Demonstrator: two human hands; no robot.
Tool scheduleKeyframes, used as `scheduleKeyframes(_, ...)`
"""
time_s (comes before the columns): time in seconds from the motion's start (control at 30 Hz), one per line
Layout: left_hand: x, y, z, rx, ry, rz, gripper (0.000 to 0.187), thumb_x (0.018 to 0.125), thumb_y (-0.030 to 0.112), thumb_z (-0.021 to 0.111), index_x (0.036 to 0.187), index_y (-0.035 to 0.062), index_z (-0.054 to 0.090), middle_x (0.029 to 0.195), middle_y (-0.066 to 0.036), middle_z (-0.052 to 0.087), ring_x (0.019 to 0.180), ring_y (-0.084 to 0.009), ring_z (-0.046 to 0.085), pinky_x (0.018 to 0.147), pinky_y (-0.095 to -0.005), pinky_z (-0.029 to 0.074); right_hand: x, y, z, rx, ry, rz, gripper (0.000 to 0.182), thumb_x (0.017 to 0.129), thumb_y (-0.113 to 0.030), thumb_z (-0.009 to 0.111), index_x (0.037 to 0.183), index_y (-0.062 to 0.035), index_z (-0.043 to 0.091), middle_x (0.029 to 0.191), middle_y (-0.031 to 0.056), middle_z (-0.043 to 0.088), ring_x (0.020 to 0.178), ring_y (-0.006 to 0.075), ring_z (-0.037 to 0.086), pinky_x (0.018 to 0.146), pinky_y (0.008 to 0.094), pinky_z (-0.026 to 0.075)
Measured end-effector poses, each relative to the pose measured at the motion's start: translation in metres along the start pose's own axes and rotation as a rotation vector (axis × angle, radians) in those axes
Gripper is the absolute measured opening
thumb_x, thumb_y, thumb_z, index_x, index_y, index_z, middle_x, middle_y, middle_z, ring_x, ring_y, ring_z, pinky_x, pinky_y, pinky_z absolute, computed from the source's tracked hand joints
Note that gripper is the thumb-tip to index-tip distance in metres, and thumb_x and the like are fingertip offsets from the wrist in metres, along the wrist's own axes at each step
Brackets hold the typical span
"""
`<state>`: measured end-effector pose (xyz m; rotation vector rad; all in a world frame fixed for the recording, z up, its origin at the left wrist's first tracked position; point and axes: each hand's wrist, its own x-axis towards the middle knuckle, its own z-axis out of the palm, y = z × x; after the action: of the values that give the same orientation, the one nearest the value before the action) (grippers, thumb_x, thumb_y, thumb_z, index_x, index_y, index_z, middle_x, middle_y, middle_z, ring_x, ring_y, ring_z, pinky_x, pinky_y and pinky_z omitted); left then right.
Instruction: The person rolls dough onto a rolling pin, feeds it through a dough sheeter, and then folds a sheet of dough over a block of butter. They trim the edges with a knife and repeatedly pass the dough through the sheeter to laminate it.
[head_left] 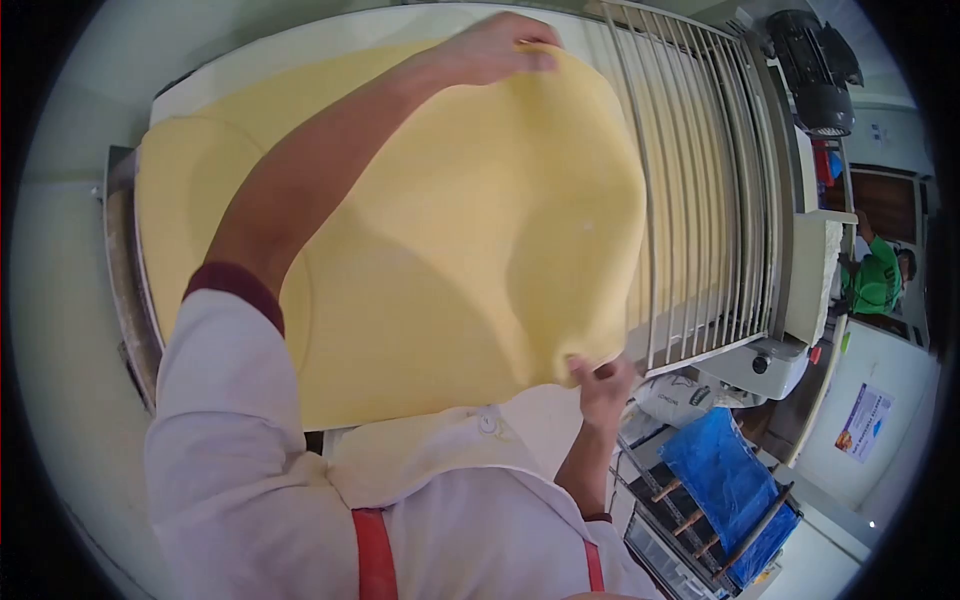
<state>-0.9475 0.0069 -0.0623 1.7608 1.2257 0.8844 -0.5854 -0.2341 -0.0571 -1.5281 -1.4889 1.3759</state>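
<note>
A wide, thin sheet of pale yellow dough (pixel 420 290) covers the belt in front of me. Its right part is lifted and bulges in a curved fold below the metal guard. My left hand (pixel 500 50) reaches across to the far edge, fingers closed on the dough there. At the near right corner, my right hand (pixel 605 388) pinches the dough edge between thumb and fingers. More dough lies flat at the left, in overlapping layers with rounded edges.
A barred metal guard (pixel 690 190) stands right of the dough, with dough on the belt beneath it. Beyond are a dark motor (pixel 815 70), a machine housing (pixel 765 365) and a person in green (pixel 877 275). Blue plastic sheeting (pixel 725 480) covers a rack at lower right.
</note>
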Motion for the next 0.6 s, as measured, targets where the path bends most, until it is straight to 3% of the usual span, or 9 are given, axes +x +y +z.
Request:
scheduleKeyframes(0.07,-0.054,-0.033,-0.007,-0.418,0.269,-0.024,0.038,0.093,0.034,0.053,0.121,0.0089,0.054,0.115,-0.007,0.060,0.098,-0.0197,0.058,0.088,-0.0332,0.047,-0.019,-0.004,0.034,-0.441,-0.212,-0.225,0.027,0.075,0.002,0.068,0.101,-0.0042,0.066,0.096,0.0085,0.066,0.084,0.0245,0.065,0.071,0.0304,0.052)
scheduleKeyframes(0.13,-0.098,-0.077,-0.004,-0.972,0.518,-0.285,0.040,0.096,0.032,0.050,0.125,0.0043,0.050,0.118,-0.006,0.059,0.105,-0.0184,0.057,0.092,-0.0315,0.046,-0.019,0.006,0.083,-0.554,-0.291,-0.412,0.038,0.068,0.006,0.066,0.102,-0.0103,0.069,0.090,0.0095,0.063,0.083,0.0276,0.062,0.071,0.0347,0.051)
scheduleKeyframes(0.2,-0.139,-0.081,-0.010,-1.229,0.439,-0.379,0.045,0.096,0.033,0.051,0.125,-0.0015,0.047,0.120,-0.008,0.057,0.112,-0.0175,0.054,0.096,-0.0323,0.044,-0.022,0.015,0.113,-0.558,-0.271,-0.454,0.043,0.065,0.007,0.064,0.104,-0.0109,0.069,0.089,0.0096,0.061,0.083,0.0279,0.059,0.072,0.0366,0.050)
scheduleKeyframes(0.23,-0.150,-0.075,-0.010,-1.153,0.436,-0.413,0.048,0.093,0.033,0.055,0.121,-0.0052,0.050,0.115,-0.010,0.060,0.107,-0.0173,0.056,0.092,-0.0324,0.046,-0.023,0.018,0.123,-0.563,-0.258,-0.476,0.045,0.063,0.007,0.064,0.104,-0.0111,0.069,0.089,0.0097,0.060,0.083,0.0280,0.058,0.073,0.0376,0.050)
scheduleKeyframes(0.33,-0.169,-0.062,-0.011,-0.648,0.276,-0.645,0.045,0.090,0.031,0.060,0.117,-0.0047,0.055,0.108,-0.011,0.061,0.097,-0.0170,0.059,0.083,-0.0321,0.048,-0.030,0.023,0.127,-0.575,-0.251,-0.486,0.046,0.063,0.011,0.061,0.105,-0.0083,0.069,0.098,0.0131,0.060,0.091,0.0274,0.058,0.077,0.0352,0.050)
scheduleKeyframes(0.43,-0.175,-0.039,-0.010,-0.172,0.308,-0.672,0.038,0.087,0.026,0.064,0.110,-0.0041,0.061,0.094,-0.009,0.063,0.084,-0.0156,0.060,0.074,-0.0320,0.048,-0.037,0.024,0.137,-0.581,-0.224,-0.510,0.044,0.064,0.010,0.061,0.102,-0.0105,0.071,0.090,0.0118,0.061,0.086,0.0274,0.058,0.074,0.0350,0.050)
scheduleKeyframes(0.6,-0.176,-0.068,-0.013,-0.238,0.391,-0.615,0.033,0.085,0.028,0.065,0.098,-0.0024,0.065,0.079,-0.005,0.062,0.072,-0.0147,0.058,0.067,-0.0319,0.047,-0.043,0.019,0.157,-0.551,-0.234,-0.536,0.035,0.068,0.008,0.062,0.097,-0.0097,0.071,0.085,0.0101,0.060,0.081,0.0266,0.058,0.070,0.0371,0.049)
